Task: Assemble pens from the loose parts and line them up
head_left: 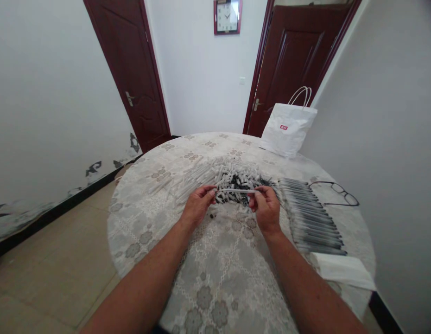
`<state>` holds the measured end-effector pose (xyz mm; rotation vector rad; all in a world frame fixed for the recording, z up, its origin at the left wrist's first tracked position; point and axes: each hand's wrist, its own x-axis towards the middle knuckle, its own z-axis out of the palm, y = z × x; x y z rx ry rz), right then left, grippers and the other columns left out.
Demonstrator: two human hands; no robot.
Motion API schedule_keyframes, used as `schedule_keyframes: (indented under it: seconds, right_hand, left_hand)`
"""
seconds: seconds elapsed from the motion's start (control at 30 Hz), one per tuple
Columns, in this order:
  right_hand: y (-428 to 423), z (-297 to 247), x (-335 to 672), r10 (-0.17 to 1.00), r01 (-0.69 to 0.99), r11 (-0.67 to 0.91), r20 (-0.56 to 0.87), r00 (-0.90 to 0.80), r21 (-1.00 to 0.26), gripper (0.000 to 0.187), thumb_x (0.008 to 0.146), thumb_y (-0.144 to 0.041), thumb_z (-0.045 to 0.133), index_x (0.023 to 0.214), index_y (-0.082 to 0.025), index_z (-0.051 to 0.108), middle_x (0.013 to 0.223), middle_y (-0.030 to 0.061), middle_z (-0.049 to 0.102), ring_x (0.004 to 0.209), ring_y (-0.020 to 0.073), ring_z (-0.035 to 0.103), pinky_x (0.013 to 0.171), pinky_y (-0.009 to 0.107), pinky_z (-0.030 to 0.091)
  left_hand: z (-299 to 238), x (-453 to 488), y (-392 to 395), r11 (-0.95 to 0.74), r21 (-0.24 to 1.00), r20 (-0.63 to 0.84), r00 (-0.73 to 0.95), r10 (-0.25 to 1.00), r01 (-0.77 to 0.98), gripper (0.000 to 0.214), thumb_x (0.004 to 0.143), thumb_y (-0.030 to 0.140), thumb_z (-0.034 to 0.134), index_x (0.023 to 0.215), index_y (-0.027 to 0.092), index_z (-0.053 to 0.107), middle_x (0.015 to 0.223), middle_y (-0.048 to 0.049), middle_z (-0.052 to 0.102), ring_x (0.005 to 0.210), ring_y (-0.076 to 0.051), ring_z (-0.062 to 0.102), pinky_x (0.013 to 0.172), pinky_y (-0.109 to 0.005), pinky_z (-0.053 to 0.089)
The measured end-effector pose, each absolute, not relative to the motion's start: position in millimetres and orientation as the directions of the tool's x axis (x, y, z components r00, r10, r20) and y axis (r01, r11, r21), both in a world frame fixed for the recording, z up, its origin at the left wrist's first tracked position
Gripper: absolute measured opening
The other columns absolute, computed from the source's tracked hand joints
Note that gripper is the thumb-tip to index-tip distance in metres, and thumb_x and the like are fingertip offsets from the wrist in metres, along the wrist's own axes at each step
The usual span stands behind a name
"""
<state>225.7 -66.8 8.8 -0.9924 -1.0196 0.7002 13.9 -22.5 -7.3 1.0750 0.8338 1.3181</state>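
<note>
Level between my two hands is a slim, greyish-white pen barrel [239, 190]. My right hand [267, 208] pinches its right end between thumb and fingers. At the narrow left end, the thumb and forefinger of my left hand [199, 204] are closed; any small part inside that pinch is too small to make out. Beneath and behind the hands spreads a heap of small white and black pen parts [236, 178]. Long, pale pen barrels [198, 178] lie to the heap's left. A row of dark-filled, assembled-looking pens [311, 215] lies to the right of my right hand.
A patterned cloth covers the round table [208, 278]. Eyeglasses [340, 192] rest beyond the row of pens, and a folded white cloth or paper [344, 269] lies nearer me. A white paper bag [288, 130] stands at the back right. Walls and two doors surround the table.
</note>
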Motion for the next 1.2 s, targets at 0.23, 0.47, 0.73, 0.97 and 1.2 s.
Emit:
schedule_keyframes:
  seconds: [0.23,0.47,0.73,0.97,1.2]
  right_hand:
    - [-68.5,9.4,225.0,0.866,-0.020,0.392,0.362,0.346,-0.920,0.019,0.087,-0.035,0.059,0.097,-0.020,0.056,0.071,-0.0016,0.068,0.047,0.0088,0.052,0.041,0.018,0.039]
    - [-69.8,4.0,223.7,0.897,0.004,0.362,0.350,0.271,-0.932,0.019,0.087,-0.034,0.061,0.098,-0.019,0.056,0.070,-0.0013,0.068,0.048,0.0094,0.052,0.042,0.019,0.040]
    - [-74.0,3.8,216.6,0.897,0.079,0.366,0.374,0.235,-0.927,0.020,0.088,-0.035,0.060,0.099,-0.018,0.058,0.079,0.0027,0.072,0.050,0.0097,0.055,0.043,0.020,0.042]
    - [-74.7,5.7,217.4,0.875,0.096,0.387,0.398,0.274,-0.917,0.018,0.089,-0.033,0.060,0.098,-0.018,0.058,0.074,0.0006,0.070,0.047,0.0093,0.053,0.043,0.020,0.042]
    - [-75.1,-0.4,213.5,0.883,0.177,0.390,0.422,0.207,-0.904,0.020,0.090,-0.035,0.059,0.101,-0.019,0.058,0.085,0.0041,0.073,0.052,0.0107,0.057,0.049,0.022,0.047]
  left_hand:
    - [-3.8,15.8,-26.8,0.037,0.912,0.027,0.150,0.988,-0.408,0.033,0.078,0.032,0.076,0.103,0.015,0.063,0.093,-0.0081,0.073,0.070,-0.013,0.065,0.068,-0.027,0.055]
    - [-1.4,12.7,-27.5,0.124,0.817,0.001,0.216,0.976,-0.563,0.041,0.085,0.028,0.070,0.121,0.019,0.053,0.096,-0.0096,0.074,0.076,-0.016,0.071,0.066,-0.028,0.059]
    - [0.8,10.5,-27.1,0.142,0.768,-0.028,0.189,0.982,-0.625,0.019,0.087,0.024,0.068,0.097,0.017,0.052,0.103,-0.0143,0.074,0.081,-0.019,0.073,0.071,-0.032,0.062]
    - [1.3,10.8,-27.7,0.146,0.761,-0.023,0.199,0.980,-0.631,0.019,0.087,0.025,0.068,0.097,0.016,0.054,0.105,-0.0138,0.073,0.089,-0.022,0.074,0.071,-0.032,0.062]
    - [3.1,12.6,-29.4,0.127,0.773,-0.009,0.189,0.982,-0.622,0.021,0.087,0.024,0.069,0.096,0.017,0.053,0.109,-0.0153,0.073,0.087,-0.020,0.074,0.071,-0.031,0.062]
